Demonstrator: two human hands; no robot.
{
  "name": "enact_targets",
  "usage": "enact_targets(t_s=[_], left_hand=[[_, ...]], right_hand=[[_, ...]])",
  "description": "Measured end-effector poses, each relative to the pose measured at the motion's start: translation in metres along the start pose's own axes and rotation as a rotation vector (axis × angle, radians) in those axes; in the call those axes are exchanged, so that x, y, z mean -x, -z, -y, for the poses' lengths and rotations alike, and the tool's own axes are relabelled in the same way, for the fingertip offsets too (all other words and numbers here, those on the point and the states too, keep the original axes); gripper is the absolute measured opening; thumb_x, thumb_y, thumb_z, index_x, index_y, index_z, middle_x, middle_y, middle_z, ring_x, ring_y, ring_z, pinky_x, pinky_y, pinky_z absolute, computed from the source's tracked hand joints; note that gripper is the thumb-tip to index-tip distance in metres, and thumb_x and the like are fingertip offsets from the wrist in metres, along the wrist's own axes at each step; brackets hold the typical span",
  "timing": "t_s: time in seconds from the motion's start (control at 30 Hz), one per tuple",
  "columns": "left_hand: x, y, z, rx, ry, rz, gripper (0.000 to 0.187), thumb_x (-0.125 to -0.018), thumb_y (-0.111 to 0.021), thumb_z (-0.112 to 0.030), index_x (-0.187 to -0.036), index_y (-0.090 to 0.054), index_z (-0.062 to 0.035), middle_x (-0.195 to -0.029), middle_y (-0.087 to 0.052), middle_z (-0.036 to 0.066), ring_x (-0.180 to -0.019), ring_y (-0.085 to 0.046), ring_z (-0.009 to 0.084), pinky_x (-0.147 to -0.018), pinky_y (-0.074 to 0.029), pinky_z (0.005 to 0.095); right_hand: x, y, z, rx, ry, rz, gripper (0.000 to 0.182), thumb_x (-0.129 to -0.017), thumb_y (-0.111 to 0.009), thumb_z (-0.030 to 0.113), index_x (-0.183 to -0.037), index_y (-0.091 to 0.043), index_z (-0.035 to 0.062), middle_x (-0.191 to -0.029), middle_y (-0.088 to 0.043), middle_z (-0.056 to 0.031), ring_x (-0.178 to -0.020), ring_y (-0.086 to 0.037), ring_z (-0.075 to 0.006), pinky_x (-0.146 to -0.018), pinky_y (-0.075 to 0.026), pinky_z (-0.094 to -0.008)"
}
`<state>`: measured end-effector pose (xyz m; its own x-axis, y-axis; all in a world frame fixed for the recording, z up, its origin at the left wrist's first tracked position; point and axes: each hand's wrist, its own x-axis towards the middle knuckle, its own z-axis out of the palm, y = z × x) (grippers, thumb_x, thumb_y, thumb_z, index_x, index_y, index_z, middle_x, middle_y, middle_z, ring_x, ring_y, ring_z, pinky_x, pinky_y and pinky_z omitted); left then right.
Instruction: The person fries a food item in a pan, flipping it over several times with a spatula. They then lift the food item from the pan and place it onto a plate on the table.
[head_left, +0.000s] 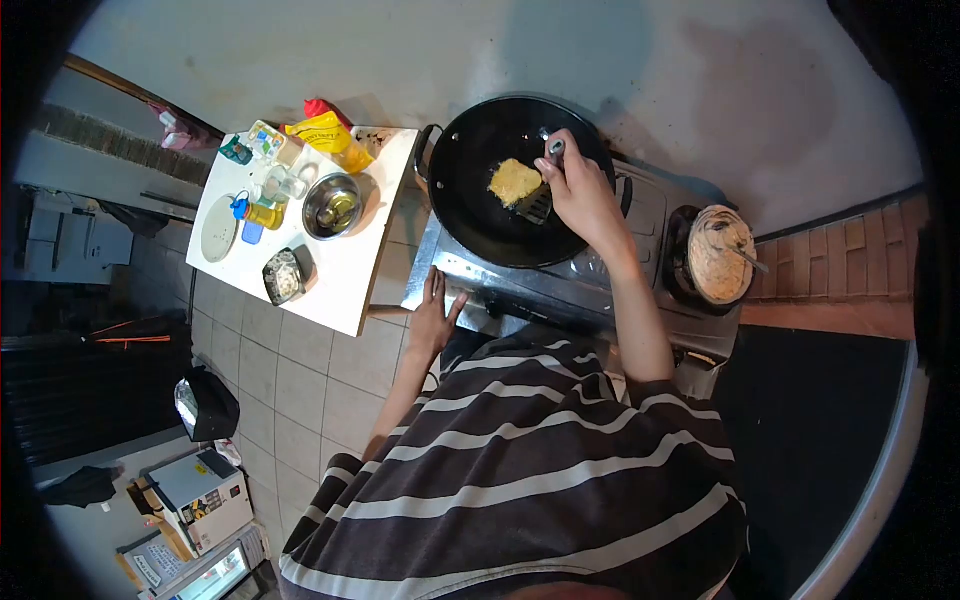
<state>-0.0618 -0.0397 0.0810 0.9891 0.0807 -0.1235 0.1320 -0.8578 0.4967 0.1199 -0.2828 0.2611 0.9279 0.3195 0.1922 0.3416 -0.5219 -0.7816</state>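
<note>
Head view: my right hand (583, 198) grips a spatula (537, 208) over the black pan (468, 205).
My right arm reaches forward, the blade by the yellow piece (514, 181) inside the pan; my fist hides mid-handle. My left hand (432, 322) stretches its fingers, thumb apart, at the stove (455, 268); whether they touch, I can't tell.
</note>
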Motion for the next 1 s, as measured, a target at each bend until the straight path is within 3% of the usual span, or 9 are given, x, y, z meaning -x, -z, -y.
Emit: enact_targets(t_s=[0.1,0.17,0.43,0.5,0.57,0.67,0.9,1.0], left_hand=[[0.003,0.008,-0.007,0.019,0.007,0.001,0.075,-0.097,-0.045,-0.051,-0.144,-0.032,0.0057,-0.156,-0.021,0.016,-0.125,-0.049,0.0391,-0.096,-0.047,0.0443],[0.002,0.016,-0.015,0.093,0.105,0.114,0.073,-0.098,-0.042,-0.051,-0.147,-0.029,0.0023,-0.157,-0.018,0.018,-0.136,-0.037,0.0370,-0.107,-0.039,0.0440],[0.005,0.014,-0.010,0.043,0.146,0.147,0.073,-0.098,-0.041,-0.054,-0.149,-0.028,-0.0027,-0.158,-0.019,0.012,-0.128,-0.047,0.0364,-0.099,-0.046,0.0463],[0.004,0.007,-0.004,-0.050,0.059,0.032,0.075,-0.096,-0.043,-0.054,-0.148,-0.030,-0.0015,-0.158,-0.022,0.008,-0.116,-0.058,0.0359,-0.086,-0.052,0.0456],[0.003,0.004,-0.002,-0.047,0.057,0.012,0.075,-0.096,-0.043,-0.055,-0.147,-0.032,-0.0018,-0.158,-0.023,0.008,-0.115,-0.059,0.0352,-0.086,-0.052,0.0454],[0.004,0.004,-0.003,-0.012,0.094,0.019,0.074,-0.096,-0.043,-0.055,-0.146,-0.034,-0.0018,-0.157,-0.023,0.008,-0.114,-0.059,0.0357,-0.087,-0.052,0.0455],[0.002,0.008,-0.006,0.003,0.113,0.044,0.074,-0.096,-0.042,-0.055,-0.146,-0.034,-0.0018,-0.157,-0.022,0.008,-0.114,-0.059,0.0374,-0.088,-0.051,0.0467],[0.005,0.007,-0.006,-0.006,0.114,0.058,0.074,-0.096,-0.042,-0.056,-0.146,-0.034,-0.0009,-0.157,-0.022,0.008,-0.115,-0.058,0.0378,-0.088,-0.052,0.0465]], right_hand=[[0.002,0.002,0.001,-0.018,0.047,-0.035,0.020,-0.098,-0.050,0.020,-0.108,-0.041,0.0051,-0.079,-0.063,-0.0231,-0.083,-0.061,-0.0465,-0.067,-0.044,-0.0522],[0.002,0.010,0.009,0.053,-0.029,0.044,0.020,-0.098,-0.050,0.020,-0.108,-0.041,0.0050,-0.081,-0.063,-0.0233,-0.085,-0.061,-0.0463,-0.068,-0.045,-0.0520],[-0.004,-0.001,-0.009,-0.002,-0.001,0.055,0.022,-0.098,-0.051,0.019,-0.109,-0.041,0.0027,-0.078,-0.060,-0.0226,-0.079,-0.060,-0.0461,-0.067,-0.043,-0.0506],[-0.005,-0.001,-0.007,-0.031,-0.004,0.017,0.021,-0.098,-0.052,0.018,-0.109,-0.041,0.0034,-0.076,-0.060,-0.0224,-0.078,-0.060,-0.0459,-0.066,-0.043,-0.0489],[-0.003,-0.001,-0.001,-0.062,0.012,-0.069,0.021,-0.098,-0.052,0.019,-0.107,-0.041,0.0045,-0.077,-0.060,-0.0226,-0.080,-0.059,-0.0466,-0.067,-0.043,-0.0492],[-0.006,0.004,0.004,0.080,-0.042,-0.026,0.021,-0.097,-0.052,0.020,-0.106,-0.040,0.0050,-0.078,-0.060,-0.0226,-0.082,-0.059,-0.0468,-0.067,-0.043,-0.0498],[-0.010,-0.004,-0.008,0.053,-0.029,0.023,0.021,-0.097,-0.052,0.021,-0.106,-0.041,0.0056,-0.079,-0.062,-0.0213,-0.084,-0.061,-0.0454,-0.068,-0.044,-0.0501],[-0.008,0.000,-0.003,-0.067,0.006,-0.113,0.021,-0.097,-0.053,0.020,-0.107,-0.042,0.0057,-0.081,-0.063,-0.0202,-0.083,-0.062,-0.0439,-0.067,-0.046,-0.0482]])
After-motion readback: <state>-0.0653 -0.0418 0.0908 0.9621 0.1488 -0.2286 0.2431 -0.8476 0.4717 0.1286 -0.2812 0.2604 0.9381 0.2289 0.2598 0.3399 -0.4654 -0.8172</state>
